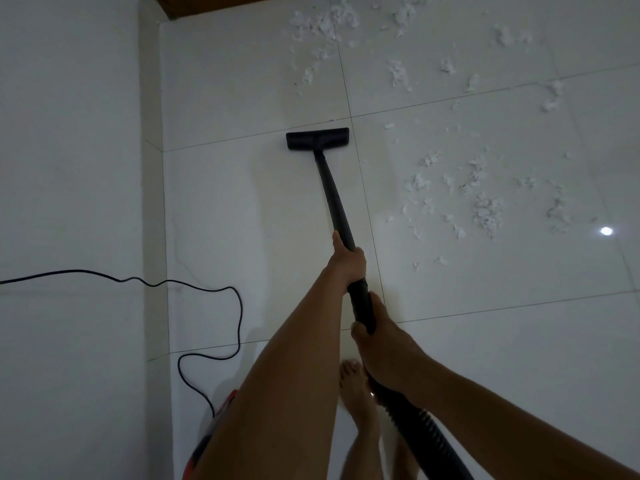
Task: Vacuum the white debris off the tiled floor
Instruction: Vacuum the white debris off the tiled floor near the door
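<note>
While the left hand grips the black wand farther along and the right hand clasps it near the ribbed hose, the wand points away from the person, angled slightly left. Its nozzle lies crosswise on the tiled floor, white debris scattered to its right and beyond.

The wall is hemming in the whole left side, and a wooden edge is closing off the far corner. A black cord is looping over the floor beside the wall, trailing toward the orange vacuum near a bare foot. The tube is slanting down the middle. Left of it the tiles are lying open; to its right, white scraps are littering the floor, near and far.
</note>
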Available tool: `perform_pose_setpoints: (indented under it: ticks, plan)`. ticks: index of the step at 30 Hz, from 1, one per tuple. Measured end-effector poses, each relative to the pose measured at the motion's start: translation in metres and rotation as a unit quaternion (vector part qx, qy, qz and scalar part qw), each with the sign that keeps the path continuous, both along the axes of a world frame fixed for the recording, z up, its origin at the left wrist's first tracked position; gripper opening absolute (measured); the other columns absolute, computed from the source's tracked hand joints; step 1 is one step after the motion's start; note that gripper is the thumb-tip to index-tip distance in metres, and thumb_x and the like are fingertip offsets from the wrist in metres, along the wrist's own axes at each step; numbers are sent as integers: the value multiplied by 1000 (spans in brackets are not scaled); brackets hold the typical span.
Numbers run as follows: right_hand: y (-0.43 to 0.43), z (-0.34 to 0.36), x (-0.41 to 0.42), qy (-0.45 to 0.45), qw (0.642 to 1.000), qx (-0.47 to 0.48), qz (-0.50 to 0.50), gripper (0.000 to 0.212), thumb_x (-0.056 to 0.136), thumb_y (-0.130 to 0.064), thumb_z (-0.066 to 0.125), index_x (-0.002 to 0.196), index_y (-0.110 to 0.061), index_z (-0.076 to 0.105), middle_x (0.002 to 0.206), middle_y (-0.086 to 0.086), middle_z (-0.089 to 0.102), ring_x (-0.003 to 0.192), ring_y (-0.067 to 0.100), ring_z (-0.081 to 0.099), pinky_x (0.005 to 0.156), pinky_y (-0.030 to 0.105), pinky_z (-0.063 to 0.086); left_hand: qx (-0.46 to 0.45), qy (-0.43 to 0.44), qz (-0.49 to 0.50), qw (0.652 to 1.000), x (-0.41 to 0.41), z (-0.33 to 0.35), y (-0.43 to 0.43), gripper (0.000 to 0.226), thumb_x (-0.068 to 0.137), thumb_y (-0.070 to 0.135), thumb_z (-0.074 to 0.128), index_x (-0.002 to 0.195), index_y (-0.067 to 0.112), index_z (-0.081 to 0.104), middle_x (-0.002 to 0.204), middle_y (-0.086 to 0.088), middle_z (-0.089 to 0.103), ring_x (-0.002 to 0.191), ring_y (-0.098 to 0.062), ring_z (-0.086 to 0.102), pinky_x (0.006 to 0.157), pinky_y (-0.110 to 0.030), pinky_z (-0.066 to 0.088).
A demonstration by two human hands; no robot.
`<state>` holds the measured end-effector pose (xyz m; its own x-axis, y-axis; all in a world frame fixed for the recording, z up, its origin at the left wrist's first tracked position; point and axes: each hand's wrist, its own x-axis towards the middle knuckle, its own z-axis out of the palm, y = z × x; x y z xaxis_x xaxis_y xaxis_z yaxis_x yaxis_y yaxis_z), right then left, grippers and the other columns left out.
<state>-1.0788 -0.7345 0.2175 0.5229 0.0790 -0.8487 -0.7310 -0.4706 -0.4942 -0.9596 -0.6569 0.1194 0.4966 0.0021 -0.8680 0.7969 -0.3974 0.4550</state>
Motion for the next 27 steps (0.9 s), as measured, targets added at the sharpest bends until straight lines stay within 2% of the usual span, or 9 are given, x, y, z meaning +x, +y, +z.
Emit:
perform_pose_setpoints:
  ticks: [3, 6, 8, 10, 12, 18, 20, 23, 27]
  plan:
    - [-1, -8, 5, 1, 1000, -15, 12, 62, 107, -33, 37, 158, -44, 2, 87, 8, 66, 46, 10, 58, 44, 24, 49, -2, -1, 1, 1000, 6, -2, -2, 71, 107, 28, 34, 157, 35, -16, 139, -12, 48, 91, -21, 57, 91, -40, 52]
    - [0, -20, 11, -6, 998, -49, 35, 64, 103, -43, 36, 152, -53, -3, 95, 8, 69, 65, 19, 64, 71, 40, 59, -4, -2, 13, 1000, 13, -8, -5, 72, 107, 28, 35, 157, 36, -16, 136, -12, 50, 93, -24, 59, 94, -44, 54]
    - [-3, -25, 16, -14, 997, -58, 41, 64, 96, -50, 35, 145, -61, -4, 100, 8, 70, 75, 25, 59, 86, 48, 55, -6, -4, 19, 1000, 20, -10, -8, 73, 106, 27, 36, 157, 37, -16, 131, -10, 52, 90, -24, 59, 95, -46, 55]
    - [-7, -24, 26, -12, 998, -44, 37, 62, 99, -47, 35, 144, -62, -3, 94, 5, 69, 68, 22, 62, 73, 41, 55, -5, -1, 20, 1000, 30, -11, -12, 73, 106, 27, 36, 157, 36, -16, 132, -10, 52, 94, -27, 62, 96, -47, 54]
    - [-13, -22, 38, -7, 999, -27, 38, 63, 103, -40, 36, 150, -55, -2, 86, 5, 69, 57, 17, 63, 59, 35, 57, 1, 2, 20, 1000, 41, -10, -13, 73, 106, 28, 36, 157, 36, -16, 136, -12, 51, 102, -30, 62, 97, -47, 54]
    - [-28, -5, 75, -7, 999, 12, 38, 65, 108, -31, 36, 159, -42, -3, 82, 4, 62, 50, 9, 56, 44, 20, 46, 17, 11, 28, 999, 73, 1, -23, 73, 106, 28, 36, 157, 37, -16, 140, -12, 49, 107, -32, 62, 97, -45, 54]
    - [-33, -3, 85, -2, 999, 16, 37, 65, 108, -31, 36, 158, -43, -3, 88, 5, 62, 53, 11, 58, 48, 23, 51, 22, 14, 28, 999, 82, 2, -26, 73, 106, 28, 37, 157, 38, -16, 143, -13, 47, 109, -31, 61, 97, -44, 54]
    - [-37, 0, 101, 17, 999, 14, 27, 63, 108, -32, 38, 157, -46, 0, 92, 9, 64, 59, 16, 63, 64, 37, 62, 27, 17, 27, 999, 95, 4, -30, 73, 107, 27, 36, 157, 36, -16, 143, -12, 46, 100, -26, 59, 93, -40, 55]
    - [-39, 11, 120, 31, 998, 47, 6, 64, 108, -31, 40, 158, -43, 2, 82, 7, 63, 56, 15, 61, 56, 32, 59, 30, 31, 33, 998, 112, 5, -29, 74, 106, 27, 37, 156, 39, -16, 135, -19, 55, 108, -33, 64, 95, -46, 56]
